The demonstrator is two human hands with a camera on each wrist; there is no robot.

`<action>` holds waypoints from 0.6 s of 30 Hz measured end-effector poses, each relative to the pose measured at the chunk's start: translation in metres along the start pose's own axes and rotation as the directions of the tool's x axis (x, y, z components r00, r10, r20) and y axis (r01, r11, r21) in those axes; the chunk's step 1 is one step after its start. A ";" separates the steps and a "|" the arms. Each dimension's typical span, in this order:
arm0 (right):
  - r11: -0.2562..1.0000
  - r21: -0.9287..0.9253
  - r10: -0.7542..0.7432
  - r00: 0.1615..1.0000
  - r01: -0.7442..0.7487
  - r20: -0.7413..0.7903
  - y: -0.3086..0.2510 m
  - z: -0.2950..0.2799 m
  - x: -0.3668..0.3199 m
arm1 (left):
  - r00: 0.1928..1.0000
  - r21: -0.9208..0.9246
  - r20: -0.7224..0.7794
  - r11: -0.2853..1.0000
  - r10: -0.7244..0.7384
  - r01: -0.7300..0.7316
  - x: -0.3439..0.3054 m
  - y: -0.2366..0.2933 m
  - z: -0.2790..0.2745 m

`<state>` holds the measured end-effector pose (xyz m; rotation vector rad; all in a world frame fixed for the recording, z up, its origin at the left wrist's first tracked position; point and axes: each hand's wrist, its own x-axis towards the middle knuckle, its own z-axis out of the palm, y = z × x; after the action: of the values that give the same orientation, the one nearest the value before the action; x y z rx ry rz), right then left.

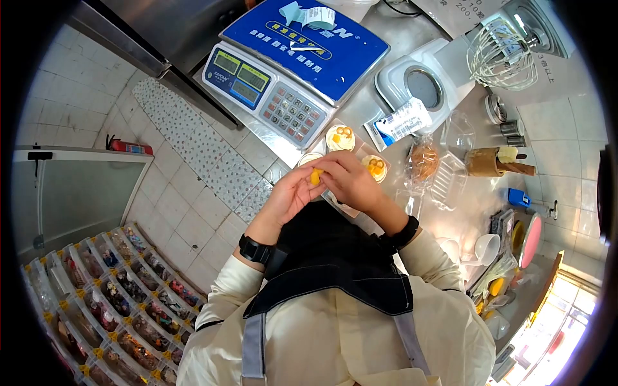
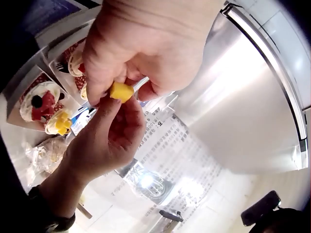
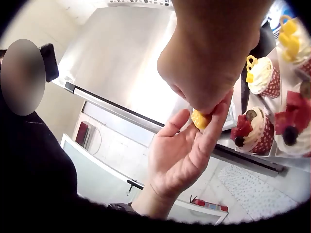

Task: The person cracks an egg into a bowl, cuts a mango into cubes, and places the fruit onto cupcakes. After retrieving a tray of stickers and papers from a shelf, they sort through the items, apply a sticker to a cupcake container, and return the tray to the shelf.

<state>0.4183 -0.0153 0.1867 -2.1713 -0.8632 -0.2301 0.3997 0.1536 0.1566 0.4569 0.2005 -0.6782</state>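
Both hands meet over the front edge of the counter, around a small yellow piece of fruit [image 1: 315, 176]. My left hand [image 1: 291, 194] has its palm turned up, thumb and fingertips at the fruit piece [image 3: 199, 120]. From the other side, my right hand [image 1: 354, 183] pinches the same piece [image 2: 121, 92] between thumb and finger. Just beyond the hands are cream-topped cupcakes [image 1: 340, 137] with yellow fruit and loop-shaped decorations. In the right wrist view, a cupcake [image 3: 255, 128] in a red dotted cup carries red fruit and a dark berry. The hands partly hide the cupcakes in the head view.
A large blue-topped scale [image 1: 309, 48] stands behind the cupcakes. Rightward are a white-and-blue packet [image 1: 402, 122], a bagged brown item [image 1: 423, 161], a clear plastic tray [image 1: 449, 180] and a wire whisk [image 1: 502, 58]. Drawers [image 1: 116, 302] of small items stand at lower left.
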 end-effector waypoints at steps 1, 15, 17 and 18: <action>1.000 0.000 0.000 1.000 0.000 0.002 -0.001 0.000 0.001 | 1.000 -0.002 0.000 1.000 0.000 0.000 0.000 0.001 0.002; 0.973 0.143 0.195 0.976 -0.180 -0.099 0.008 -0.007 0.008 | 0.999 -0.018 0.034 1.000 -0.017 0.017 0.008 -0.002 0.015; 0.966 0.145 0.233 0.966 -0.215 -0.115 0.021 -0.012 0.009 | 0.998 -0.034 0.060 0.999 -0.011 0.013 0.010 -0.001 0.020; 0.957 0.150 0.268 0.954 -0.248 -0.134 0.028 -0.014 0.010 | 0.996 -0.048 0.085 0.999 -0.002 0.006 0.013 0.001 0.022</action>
<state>0.4462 -0.0338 0.1840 -2.0864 -0.4874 -0.1993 0.4108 0.1367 0.1720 0.3807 0.1373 -0.6939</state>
